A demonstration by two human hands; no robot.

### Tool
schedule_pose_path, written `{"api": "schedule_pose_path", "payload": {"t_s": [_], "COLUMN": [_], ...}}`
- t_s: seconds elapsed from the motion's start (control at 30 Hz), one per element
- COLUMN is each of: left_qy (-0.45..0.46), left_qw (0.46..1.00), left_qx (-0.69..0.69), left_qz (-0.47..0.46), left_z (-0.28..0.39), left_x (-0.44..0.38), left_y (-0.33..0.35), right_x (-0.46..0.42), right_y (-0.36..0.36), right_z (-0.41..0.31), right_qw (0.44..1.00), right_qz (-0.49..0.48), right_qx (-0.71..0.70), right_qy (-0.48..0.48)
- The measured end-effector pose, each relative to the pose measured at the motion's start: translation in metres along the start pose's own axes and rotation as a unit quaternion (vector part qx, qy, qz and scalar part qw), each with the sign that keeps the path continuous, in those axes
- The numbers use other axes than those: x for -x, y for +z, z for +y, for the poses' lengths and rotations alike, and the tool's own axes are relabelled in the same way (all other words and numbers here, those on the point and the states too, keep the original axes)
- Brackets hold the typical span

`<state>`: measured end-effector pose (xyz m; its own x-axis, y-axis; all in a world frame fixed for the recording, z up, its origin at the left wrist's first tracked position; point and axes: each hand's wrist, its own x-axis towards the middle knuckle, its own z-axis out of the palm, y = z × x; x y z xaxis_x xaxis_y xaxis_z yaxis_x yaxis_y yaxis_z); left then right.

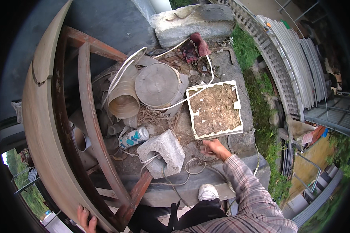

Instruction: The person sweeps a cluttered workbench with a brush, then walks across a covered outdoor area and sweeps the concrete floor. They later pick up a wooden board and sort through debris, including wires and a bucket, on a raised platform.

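My right hand (213, 149) is just below the near edge of a soil-filled white foam box (215, 109), its fingers slightly blurred. Whether it pinches anything there cannot be told. At the lower left, the fingers of my left hand (87, 219) rest on the edge of a worn wooden tabletop (46, 128), tilted on its side with its reddish wooden legs and rails (90, 96) towards the ledge. A hollow concrete block (164, 153), with cords through its opening, lies between the table frame and my right hand. A printed can (134, 138) lies beside it.
A ribbed plastic pipe (124, 102), a round grey lid (157, 84) and a white cable (211, 70) crowd the ledge. Dark red cloth (197, 48) lies near a large stone block (192, 23). Loose cords (197, 167) cross the near edge by my white shoe (207, 192). Greenery (262, 116) lies beyond.
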<state>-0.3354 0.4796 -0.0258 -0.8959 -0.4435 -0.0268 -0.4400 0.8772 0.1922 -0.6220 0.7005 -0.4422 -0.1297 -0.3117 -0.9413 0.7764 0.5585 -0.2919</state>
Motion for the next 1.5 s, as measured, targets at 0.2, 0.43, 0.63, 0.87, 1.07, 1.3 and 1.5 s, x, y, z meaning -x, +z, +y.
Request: {"api": "schedule_pose_path", "payload": {"t_s": [0.2,0.43,0.63,0.87,1.07,1.3,1.5], "left_qy": [0.016,0.028,0.032,0.045,0.056,0.030,0.028], "left_qw": [1.000,1.000,0.999,0.998,0.997,0.999,1.000], "left_qx": [-0.012,-0.010,-0.018,-0.025,-0.017,-0.013,-0.007], "left_qz": [0.005,-0.004,0.003,0.027,0.051,0.023,0.011], "left_z": [0.002,-0.004,-0.004,-0.006,-0.010,-0.002,-0.005], "left_x": [-0.009,-0.005,-0.002,-0.005,-0.002,-0.005,-0.002], "left_y": [0.001,0.001,0.002,0.007,0.012,0.003,0.002], "right_x": [-0.068,-0.111,-0.156,-0.191,-0.176,-0.041,0.054], "right_y": [-0.048,-0.024,-0.041,-0.048,-0.038,0.010,0.059], "right_z": [-0.100,-0.215,-0.232,-0.237,-0.238,-0.148,-0.059], "right_qw": [0.843,0.710,0.750,0.823,0.846,0.846,0.877], "right_qz": [0.265,0.416,0.381,0.346,0.290,0.182,0.148], "right_qx": [0.217,0.352,0.364,0.275,0.178,0.152,0.148], "right_qy": [-0.415,-0.446,-0.399,-0.358,-0.411,-0.477,-0.433]}}
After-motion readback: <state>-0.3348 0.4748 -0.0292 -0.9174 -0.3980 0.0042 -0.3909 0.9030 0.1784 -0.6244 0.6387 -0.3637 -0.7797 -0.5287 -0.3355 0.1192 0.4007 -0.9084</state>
